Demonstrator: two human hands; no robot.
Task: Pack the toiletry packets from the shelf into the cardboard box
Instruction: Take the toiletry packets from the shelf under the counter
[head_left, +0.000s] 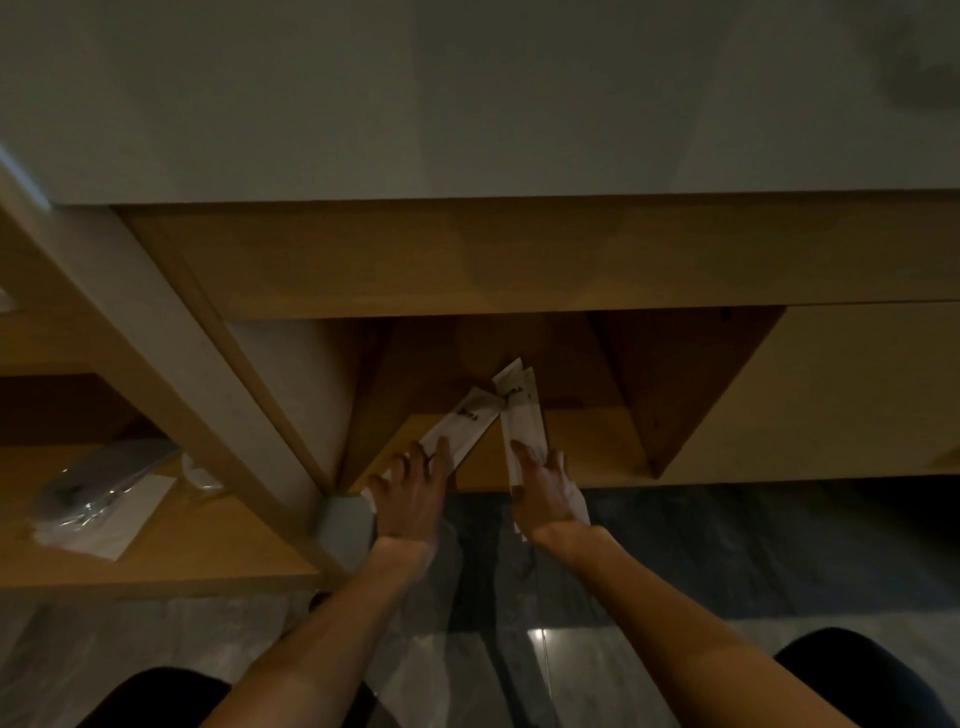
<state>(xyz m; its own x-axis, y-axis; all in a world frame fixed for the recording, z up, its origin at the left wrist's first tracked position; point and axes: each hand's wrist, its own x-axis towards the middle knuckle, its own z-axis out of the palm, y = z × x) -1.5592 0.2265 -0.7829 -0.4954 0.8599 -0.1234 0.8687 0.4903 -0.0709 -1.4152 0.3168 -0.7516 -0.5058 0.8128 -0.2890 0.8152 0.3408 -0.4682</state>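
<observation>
Both my hands hold long white toiletry packets at the front edge of a low wooden shelf compartment (587, 447). My left hand (410, 493) grips one packet (467, 418) that slants up to the right, thumb on top. My right hand (545, 488) grips a small bunch of packets (519, 410) that stands nearly upright; their lower ends stick out under my palm. The tops of the two lots almost touch. Dark print marks each packet. No cardboard box is in view.
A white rounded object (306, 395) fills the compartment's left part. On the lower shelf at left lie plastic-wrapped items (104, 493). A wooden upright (171, 374) separates the two. Dark glossy floor (727, 545) lies below; my knees show at the bottom corners.
</observation>
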